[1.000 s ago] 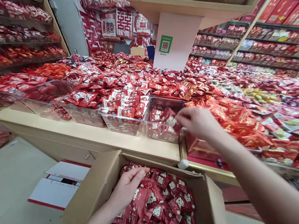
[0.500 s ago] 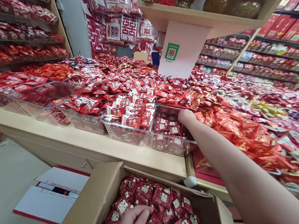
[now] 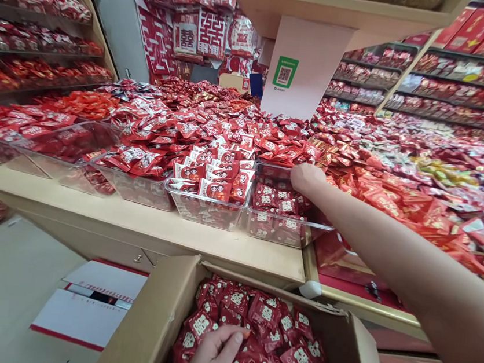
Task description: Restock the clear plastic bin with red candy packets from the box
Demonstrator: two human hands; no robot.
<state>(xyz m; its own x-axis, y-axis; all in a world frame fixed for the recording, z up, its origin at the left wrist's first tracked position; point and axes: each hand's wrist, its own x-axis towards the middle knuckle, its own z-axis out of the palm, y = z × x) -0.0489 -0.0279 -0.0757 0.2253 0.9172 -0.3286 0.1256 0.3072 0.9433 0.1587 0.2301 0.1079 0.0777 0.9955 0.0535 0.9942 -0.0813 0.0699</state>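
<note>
Grip of left hand [image 3: 213, 356], bottom centre: fingers half curled on small red foil sweet packets [image 3: 271, 325] in brown cardboard box [image 3: 148, 316], hold unclear; right hand [image 3: 307, 178] in clear plastic bin [image 3: 282, 233] mid-frame, fingers hidden; packets likely light, crinkly, slippery: pinch a sealed edge.

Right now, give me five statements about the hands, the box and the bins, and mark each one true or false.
1. The left hand lies on red packets inside the open cardboard box. True.
2. The right hand reaches to the clear bin on the counter. True.
3. That bin is heaped above its rim. False: it is only partly filled; the neighbouring bin is heaped.
4. The QR sign is blue. False: it is green.
5. The cardboard box stands on the counter. False: it sits below the counter's front edge.
</note>
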